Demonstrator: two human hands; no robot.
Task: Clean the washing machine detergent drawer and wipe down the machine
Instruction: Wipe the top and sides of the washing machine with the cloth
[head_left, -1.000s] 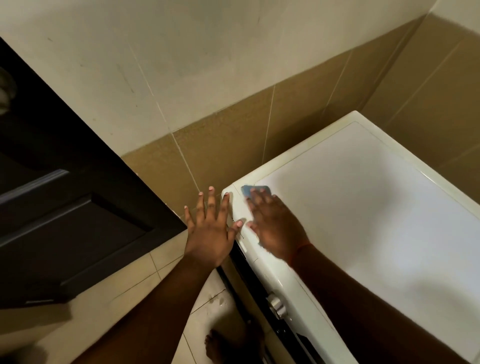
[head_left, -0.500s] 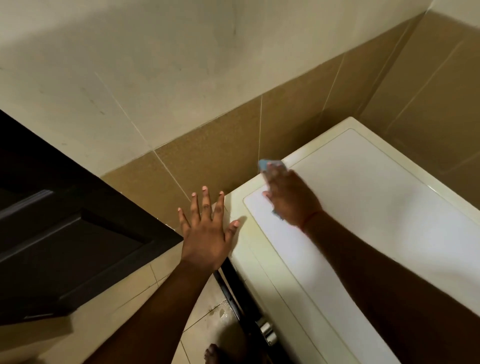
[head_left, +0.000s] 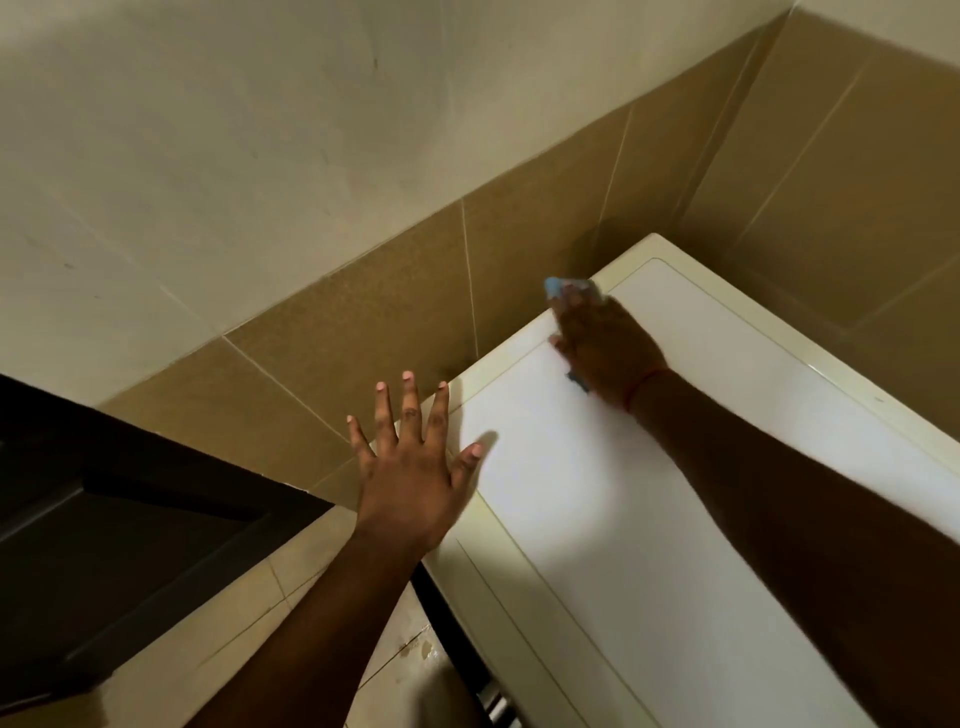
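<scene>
Right hand (head_left: 610, 348) presses a blue cloth (head_left: 566, 287) on the washing machine top (head_left: 597, 519).
Head view: fingers lie flat over the cloth at the machine's far left rim, beside the brown wall tiles (head_left: 363, 332). Left hand (head_left: 410, 467) is spread wide, holding nothing, at the machine's near left corner. A dark door (head_left: 114, 545) stands left of the machine; the detergent drawer isn't in sight.
</scene>
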